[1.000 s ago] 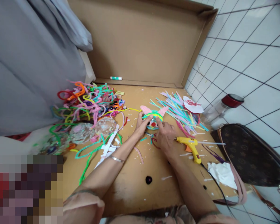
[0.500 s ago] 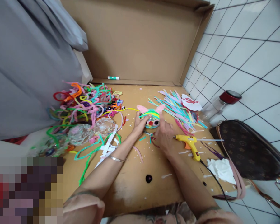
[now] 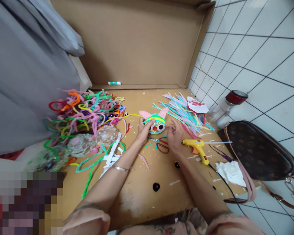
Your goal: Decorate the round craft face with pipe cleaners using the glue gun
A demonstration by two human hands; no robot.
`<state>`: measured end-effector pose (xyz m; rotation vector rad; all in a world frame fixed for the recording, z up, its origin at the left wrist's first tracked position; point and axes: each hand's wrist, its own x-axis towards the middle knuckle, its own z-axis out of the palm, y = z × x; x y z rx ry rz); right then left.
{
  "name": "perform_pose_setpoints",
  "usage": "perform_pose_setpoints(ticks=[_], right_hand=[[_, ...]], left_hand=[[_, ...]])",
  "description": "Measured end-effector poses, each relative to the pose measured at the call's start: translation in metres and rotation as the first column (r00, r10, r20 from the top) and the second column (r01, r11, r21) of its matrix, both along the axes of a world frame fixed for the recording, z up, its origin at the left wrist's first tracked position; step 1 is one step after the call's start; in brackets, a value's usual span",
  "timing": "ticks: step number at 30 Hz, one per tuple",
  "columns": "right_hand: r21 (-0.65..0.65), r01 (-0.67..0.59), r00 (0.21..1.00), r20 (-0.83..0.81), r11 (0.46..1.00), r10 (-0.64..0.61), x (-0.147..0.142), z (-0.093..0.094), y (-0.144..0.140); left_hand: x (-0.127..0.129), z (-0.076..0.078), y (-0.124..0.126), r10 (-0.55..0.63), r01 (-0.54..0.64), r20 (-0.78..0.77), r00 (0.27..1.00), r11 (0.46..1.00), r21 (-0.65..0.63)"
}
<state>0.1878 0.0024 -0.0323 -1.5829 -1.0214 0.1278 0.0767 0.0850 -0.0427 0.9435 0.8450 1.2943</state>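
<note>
My left hand (image 3: 144, 129) is closed around a round clear ball decorated as an animal face (image 3: 157, 128). The ball has pink fuzzy ears, green and yellow pipe-cleaner bands, a black eye and a red nose; its left side is hidden by my thumb. Just right of it is my right hand (image 3: 175, 133), index finger stretched toward the ball's edge, the other fingers loosely curled, and no object visible in it. Whether that fingertip touches the ball is too small to tell. Red-handled scissors (image 3: 163, 145) lie on the table below the ball.
A yellow glue gun (image 3: 198, 148) lies right of my right hand, its cord running toward me. Left is a tangled pipe-cleaner heap (image 3: 88, 111) with clear balls (image 3: 80, 144); behind right, straight pipe cleaners (image 3: 183, 111). A bottle (image 3: 230, 102), brown bag (image 3: 257, 150) and crumpled tissue (image 3: 231, 173) stand right.
My right hand has drawn slightly away from the ball's right side, its index finger now stretched out. More of the scissors and another black piece show. The whole view has shifted slightly.
</note>
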Motion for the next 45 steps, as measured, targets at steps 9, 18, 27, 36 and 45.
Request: perform_pose_setpoints(ticks=[9,18,27,36,45], right_hand=[[0.094,0.026,0.989,-0.148,0.995,-0.012,0.003,-0.003,0.003],[-0.025,0.039,0.976,0.214,0.999,-0.033,-0.004,0.004,-0.004],[-0.045,0.042,0.969,0.246,0.998,-0.03,0.0,0.002,-0.002],[-0.023,0.027,0.971,0.24,0.999,-0.02,0.002,0.001,-0.003],[-0.031,0.037,0.968,0.249,0.999,-0.028,0.0,0.005,-0.004]], left_hand=[[0.0,0.004,-0.001,0.0,0.0,0.01,1.0,0.999,-0.032],[0.0,0.003,-0.001,-0.018,0.018,0.001,1.0,1.0,-0.004],[0.0,0.006,-0.007,-0.024,0.024,0.015,1.0,1.0,-0.003],[0.0,0.003,-0.002,-0.035,0.035,0.006,0.999,0.999,0.011],[-0.002,0.005,-0.002,-0.03,0.03,-0.007,1.0,1.0,0.008]])
